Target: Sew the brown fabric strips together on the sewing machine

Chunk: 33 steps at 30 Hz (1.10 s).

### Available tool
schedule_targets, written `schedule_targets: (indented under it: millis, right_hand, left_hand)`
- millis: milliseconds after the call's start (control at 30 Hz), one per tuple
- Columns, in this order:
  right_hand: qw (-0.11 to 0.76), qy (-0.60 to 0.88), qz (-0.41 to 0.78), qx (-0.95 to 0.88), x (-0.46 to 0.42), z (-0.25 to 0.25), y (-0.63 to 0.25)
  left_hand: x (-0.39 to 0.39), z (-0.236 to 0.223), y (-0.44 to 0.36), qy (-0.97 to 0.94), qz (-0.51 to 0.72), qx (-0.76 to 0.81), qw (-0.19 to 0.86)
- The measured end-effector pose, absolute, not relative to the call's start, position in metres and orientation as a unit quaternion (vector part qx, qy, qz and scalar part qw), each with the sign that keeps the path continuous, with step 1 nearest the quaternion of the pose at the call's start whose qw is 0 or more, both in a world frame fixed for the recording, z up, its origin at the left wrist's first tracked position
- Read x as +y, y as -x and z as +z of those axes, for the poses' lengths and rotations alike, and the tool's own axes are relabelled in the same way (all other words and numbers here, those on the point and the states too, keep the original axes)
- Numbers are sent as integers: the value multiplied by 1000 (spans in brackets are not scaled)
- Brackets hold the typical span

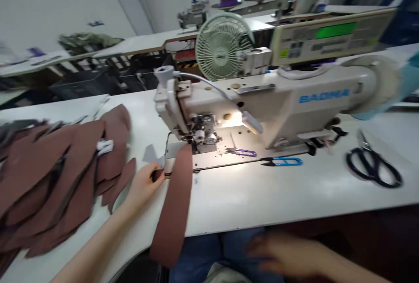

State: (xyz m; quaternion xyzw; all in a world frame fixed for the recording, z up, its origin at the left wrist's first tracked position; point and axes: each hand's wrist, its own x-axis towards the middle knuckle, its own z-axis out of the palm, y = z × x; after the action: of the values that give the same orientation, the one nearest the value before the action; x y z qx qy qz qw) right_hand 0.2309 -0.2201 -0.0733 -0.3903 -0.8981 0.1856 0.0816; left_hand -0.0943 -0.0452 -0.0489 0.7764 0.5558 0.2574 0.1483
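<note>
At the left end of the sewing machine [229, 104], my left hand [146, 185] is closed, thumb and fingers pinching a small dark brown fabric edge [157, 174]. Just right of it, a long brown fabric piece [176, 200] runs from beside the presser foot down over the table's front edge. Whether the pinched edge belongs to this piece, I cannot tell. My right hand [275, 252] is low over my lap, smeared by motion, so its fingers do not show clearly. Purple thread snips [242, 152] and blue thread snips [284, 161] lie along the machine bed.
Many brown fabric pieces [81, 160] are heaped on the table's left side. Black-handled scissors [373, 165] lie at the right. Behind the machine stand a green fan [224, 47] and a control panel [334, 36]. More work tables with machines are farther back.
</note>
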Motion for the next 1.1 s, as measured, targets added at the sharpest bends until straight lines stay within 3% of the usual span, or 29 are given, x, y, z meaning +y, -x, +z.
schedule_targets:
  millis: [67, 133, 367, 667, 867, 1100]
  right_hand:
    - [93, 248, 263, -928, -200, -56, -212]
    - [107, 200, 295, -928, -169, -42, -190]
    - [84, 356, 161, -916, -69, -56, -126]
    - [138, 294, 13, -946, -93, -83, -113]
    - [139, 279, 9, -950, -89, -78, -112]
    - [137, 273, 31, -952, -89, -79, -113]
  left_hand:
    - [-46, -46, 90, -785, 260, 548, 126]
    - [-45, -47, 83, -799, 251, 536, 108]
    - [-24, -65, 65, -851, 181, 478, 122]
    - [-29, -67, 55, -888, 165, 425, 68]
    - [-26, -71, 52, -903, 160, 399, 3]
    - [-24, -70, 50, -902, 166, 397, 41]
